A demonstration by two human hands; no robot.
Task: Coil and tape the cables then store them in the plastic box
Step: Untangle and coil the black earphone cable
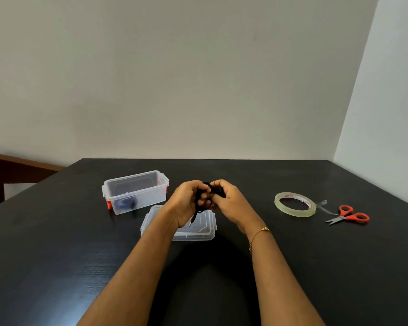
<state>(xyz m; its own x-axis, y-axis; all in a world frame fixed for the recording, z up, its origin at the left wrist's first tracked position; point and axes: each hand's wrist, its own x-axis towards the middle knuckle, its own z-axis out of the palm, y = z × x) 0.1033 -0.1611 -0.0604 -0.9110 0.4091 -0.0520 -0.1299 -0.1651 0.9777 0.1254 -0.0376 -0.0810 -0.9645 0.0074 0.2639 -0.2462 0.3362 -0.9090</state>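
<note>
- The box [135,192] stands to my left on the table [57,243], a cable [125,204] inside it.
- Its lid [193,228] lies under my hands [186,201].
- The tape [295,204] lies to my right, the scissors [346,214] just beyond it.

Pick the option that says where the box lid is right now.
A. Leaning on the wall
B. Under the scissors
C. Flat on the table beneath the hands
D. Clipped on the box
C: the lid lies flat on the table, beside the open plastic box and beneath both hands.
</note>
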